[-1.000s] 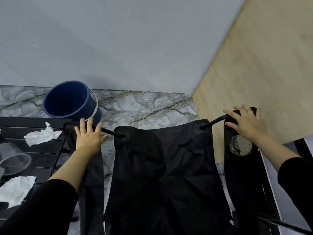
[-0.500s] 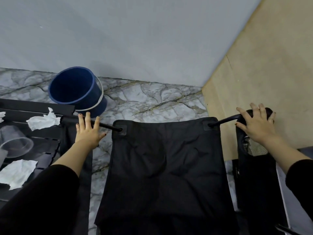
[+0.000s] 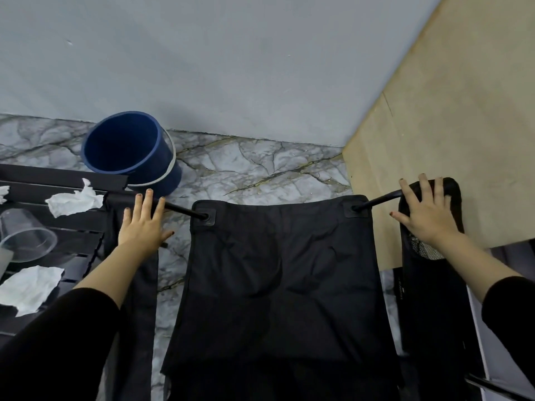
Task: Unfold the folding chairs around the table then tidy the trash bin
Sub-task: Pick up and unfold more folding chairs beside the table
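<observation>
A black fabric folding chair (image 3: 278,273) stands spread out right below me, its seat stretched flat between two black rods. My left hand (image 3: 143,227) lies palm down, fingers spread, on the chair's left armrest (image 3: 133,285). My right hand (image 3: 425,215) presses flat on the right armrest (image 3: 451,192), above its mesh pocket. A blue trash bin (image 3: 130,149) leans tilted on the marble floor beyond the left armrest, and its inside looks bare.
A black slatted table (image 3: 66,218) at the left holds crumpled white tissues (image 3: 73,199) (image 3: 27,287) and a clear plastic cup (image 3: 24,238) on its side. A grey wall is ahead, and a tan board (image 3: 451,134) stands right behind the chair.
The chair's seat has spread wider and flatter as both armrests moved apart and down. My fingers have flattened on the armrests. The view has shifted slightly.
</observation>
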